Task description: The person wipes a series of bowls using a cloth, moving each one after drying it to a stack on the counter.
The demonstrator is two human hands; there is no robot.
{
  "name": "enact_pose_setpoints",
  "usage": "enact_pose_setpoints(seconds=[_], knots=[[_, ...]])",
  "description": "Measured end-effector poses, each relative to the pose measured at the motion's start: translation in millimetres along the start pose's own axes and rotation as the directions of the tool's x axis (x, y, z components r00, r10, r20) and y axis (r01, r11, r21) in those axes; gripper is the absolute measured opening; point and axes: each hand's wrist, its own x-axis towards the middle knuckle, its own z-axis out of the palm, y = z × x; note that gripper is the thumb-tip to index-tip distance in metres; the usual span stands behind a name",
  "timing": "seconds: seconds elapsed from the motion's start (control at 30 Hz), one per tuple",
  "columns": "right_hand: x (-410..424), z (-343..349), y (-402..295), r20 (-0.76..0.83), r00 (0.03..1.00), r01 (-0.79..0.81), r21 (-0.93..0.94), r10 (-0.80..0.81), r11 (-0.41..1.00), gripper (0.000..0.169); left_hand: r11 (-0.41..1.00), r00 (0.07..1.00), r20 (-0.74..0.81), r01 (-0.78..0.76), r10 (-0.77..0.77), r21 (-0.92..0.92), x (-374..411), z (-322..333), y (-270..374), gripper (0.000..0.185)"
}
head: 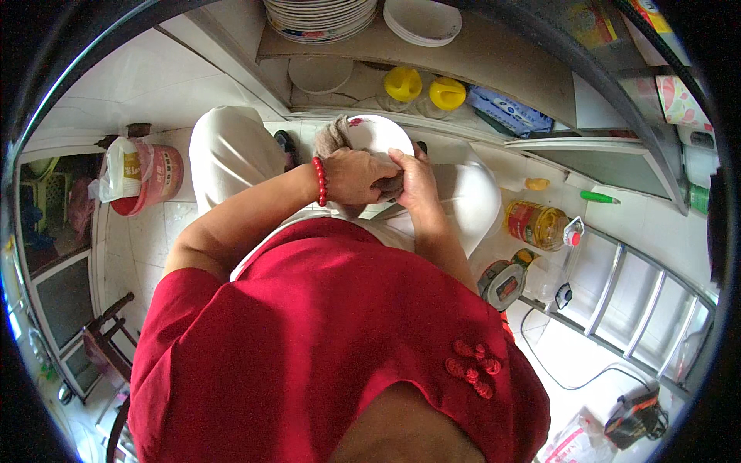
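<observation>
A white plate [382, 133] with a red flower motif near its rim is held tilted between my knees. My right hand [419, 178] grips its near right edge, the thumb lying on the plate's face and the other fingers mostly hidden. My left hand [360, 175], with a red bead bracelet at the wrist, holds a grey-brown cloth [332, 136] against the plate. One part of the cloth bunches up at the plate's left side; another part shows between my two hands. Part of the plate is covered by the hands and cloth.
Ahead stands an open cabinet with stacked plates [321, 20], white bowls [422, 23] and yellow-lidded jars [403, 84]. Its door [602, 162] swings out rightward. An oil bottle [535, 224] and metal ladder [631, 307] are at right; a red bucket [165, 173] is at left.
</observation>
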Motion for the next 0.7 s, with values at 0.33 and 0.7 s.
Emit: enact_pose_setpoints(seconds=[0.33,0.7], knots=[[19,-3,11,-0.017,0.995,0.092,-0.103,-0.094,0.990,0.055,0.806,0.880,-0.464,0.204,0.097,0.556,-25,-1,-35,0.025],[27,-13,9,0.078,0.932,-0.323,0.615,0.353,0.719,0.033,0.973,0.423,-0.892,-0.221,0.159,0.069,-57,-15,-23,0.037]])
